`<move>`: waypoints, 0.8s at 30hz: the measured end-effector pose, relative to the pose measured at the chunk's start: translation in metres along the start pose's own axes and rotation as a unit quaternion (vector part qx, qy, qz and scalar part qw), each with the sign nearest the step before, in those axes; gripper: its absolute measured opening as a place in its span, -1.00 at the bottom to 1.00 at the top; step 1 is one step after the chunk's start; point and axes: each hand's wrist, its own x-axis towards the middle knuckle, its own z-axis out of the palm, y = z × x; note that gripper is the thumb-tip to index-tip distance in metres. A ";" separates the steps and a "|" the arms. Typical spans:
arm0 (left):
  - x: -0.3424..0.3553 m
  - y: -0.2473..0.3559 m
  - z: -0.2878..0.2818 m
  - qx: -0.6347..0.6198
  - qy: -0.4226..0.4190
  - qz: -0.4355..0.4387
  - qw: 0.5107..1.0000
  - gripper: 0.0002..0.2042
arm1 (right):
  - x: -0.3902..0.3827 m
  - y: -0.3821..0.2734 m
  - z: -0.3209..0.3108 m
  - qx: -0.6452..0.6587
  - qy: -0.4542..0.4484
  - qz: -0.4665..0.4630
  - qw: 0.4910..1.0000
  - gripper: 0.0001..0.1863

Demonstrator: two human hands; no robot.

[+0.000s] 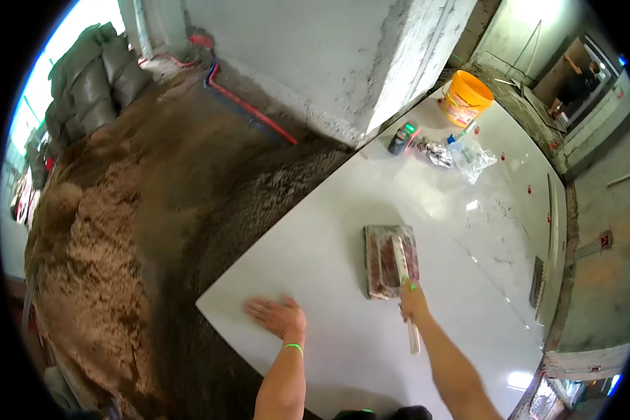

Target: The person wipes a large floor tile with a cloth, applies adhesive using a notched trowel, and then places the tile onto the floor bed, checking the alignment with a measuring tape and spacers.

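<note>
My left hand point(280, 317) lies flat on a large glossy white floor tile point(315, 245), near its left corner, fingers stretched out. My right hand point(414, 305) is closed round a long white handle point(414, 336), a green mark beside the fingers. The handle's far end reaches over a square, flat block point(381, 269), reddish brown and smeared with grey, which is on or just above the tile. Whether handle and block are one tool, I cannot tell. Both forearms come in from the lower edge.
Left of the tile lie dark mortar point(238, 231) and a sand heap point(108, 238). An orange bucket point(467, 98), a dark device with a green display point(403, 138) and a clear plastic bag point(473, 161) stand beyond. A notched trowel point(537, 280) is at right. Someone point(579, 84) stands by a doorway.
</note>
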 end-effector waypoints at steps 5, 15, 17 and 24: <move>0.044 -0.001 -0.020 0.049 0.021 -0.068 0.996 -0.17 | -0.037 -0.117 -0.087 0.156 -0.064 -0.121 0.978 -0.51; 0.054 0.069 -0.038 0.067 -0.137 0.026 0.988 -0.17 | 0.083 -0.076 -0.013 -0.143 0.035 -0.073 0.986 -0.53; 0.054 0.031 -0.028 0.079 -0.108 0.024 0.991 -0.16 | 0.055 -0.159 -0.049 -0.013 -0.102 -0.013 0.995 -0.52; 0.060 0.038 -0.022 0.070 -0.104 0.036 0.991 -0.16 | 0.017 -0.062 -0.038 -0.140 0.187 -0.298 0.925 -0.48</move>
